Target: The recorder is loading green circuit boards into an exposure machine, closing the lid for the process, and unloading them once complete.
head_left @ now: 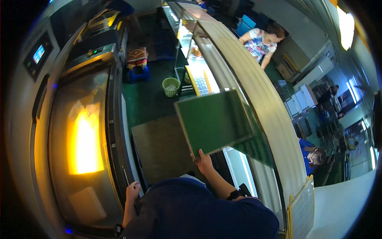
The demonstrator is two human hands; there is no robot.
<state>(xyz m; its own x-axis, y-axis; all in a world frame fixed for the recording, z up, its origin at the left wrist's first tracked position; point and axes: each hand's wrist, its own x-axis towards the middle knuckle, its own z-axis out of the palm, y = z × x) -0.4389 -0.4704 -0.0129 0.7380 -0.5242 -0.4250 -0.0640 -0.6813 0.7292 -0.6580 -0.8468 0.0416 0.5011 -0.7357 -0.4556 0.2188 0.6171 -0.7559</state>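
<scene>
While the left hand [132, 192] is laid against the edge of the oven door [85, 139], its fingers curled there, though whether anything is gripped cannot be told, the right hand [203, 161] is closed on the near lower corner of a green panel [213, 121]. The panel is held up off the floor, above the brown mat [159, 147] and beside the desk [254, 103]. Its flat face is turned toward the camera, and its long axis is seen to run from lower left up to upper right, the far edge tilted away. A second green sheet [258, 145] is seen just behind it, to the right. At lower right, a yellow-edged sheaf of papers [301, 209] is stood against the desk. Farther off, a green basket [171, 87] is set on the floor, and a blue stool [138, 71] with a patterned cushion beyond it. On the oven's upper left, a small lit screen [38, 53] is shown.
</scene>
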